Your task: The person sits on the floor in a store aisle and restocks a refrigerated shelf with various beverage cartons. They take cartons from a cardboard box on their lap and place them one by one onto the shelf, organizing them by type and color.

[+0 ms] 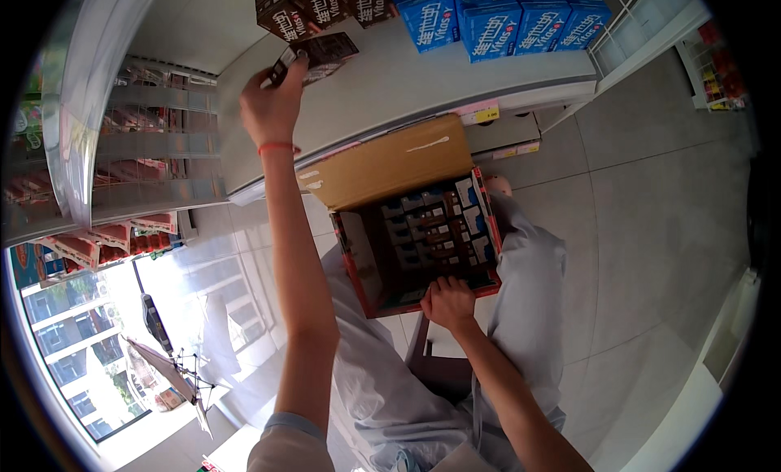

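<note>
My left hand (274, 103), with a red cord at the wrist, grips one end of a brown Vitasoy drink carton (329, 51), tilted at the shelf's left part. Just behind it stand several brown Vitasoy cartons (323, 8). An opened cardboard box (357, 258) rests at my knees, one flap (396, 161) folded up against the shelf front. Inside, brown and blue-and-white cartons (439, 225) fill the right part; the left part shows bare cardboard. My right hand (449, 301) is curled over the box's near rim.
Blue Vitasoy cartons (494, 23) stand in rows on the white shelf (396, 93), beside a wire divider (628, 20). Price tags (479, 112) line the shelf's front edge. Packaged goods (146, 118) fill racks at left, near a bright window (79, 356).
</note>
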Demonstrator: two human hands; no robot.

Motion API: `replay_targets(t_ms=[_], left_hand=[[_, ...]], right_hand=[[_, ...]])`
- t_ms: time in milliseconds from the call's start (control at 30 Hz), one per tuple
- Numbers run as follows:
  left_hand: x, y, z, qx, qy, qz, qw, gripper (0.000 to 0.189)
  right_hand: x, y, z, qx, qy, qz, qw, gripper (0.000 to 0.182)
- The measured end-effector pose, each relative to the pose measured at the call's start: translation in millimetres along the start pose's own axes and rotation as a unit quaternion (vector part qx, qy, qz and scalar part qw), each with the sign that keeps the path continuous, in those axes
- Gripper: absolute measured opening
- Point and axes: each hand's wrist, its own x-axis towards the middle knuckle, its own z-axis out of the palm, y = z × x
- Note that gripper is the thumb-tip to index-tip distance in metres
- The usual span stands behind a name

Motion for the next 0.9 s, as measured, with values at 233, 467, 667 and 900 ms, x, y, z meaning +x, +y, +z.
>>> replay_targets(t_ms=[233,467,667,900], left_hand=[[80.4,49.3,57.5,0.18,-0.062,0.016,0.982,0.067],[82.9,61.8,77.1,0.031,-0.139,-0.01,0.99,0.045],[66.7,37.3,71.4,-0.457,-0.259,-0.174,0.833,0.049],[-164.3,-5.9,47.3,-0.173,-0.178,0.398,0.883,0.003]], right_hand=[[-2.9,3.6,4.0,0.001,0.034,-0.004,0.999,0.018],[-0.7,5.3,1.7,-0.001,0.034,0.005,0.999,0.018],[-0.2,1.5,1.1,0.013,0.042,0.0,0.999,0.018],[-5.3,6.7,9.3,0.003,0.03,0.009,1.0,0.02]])
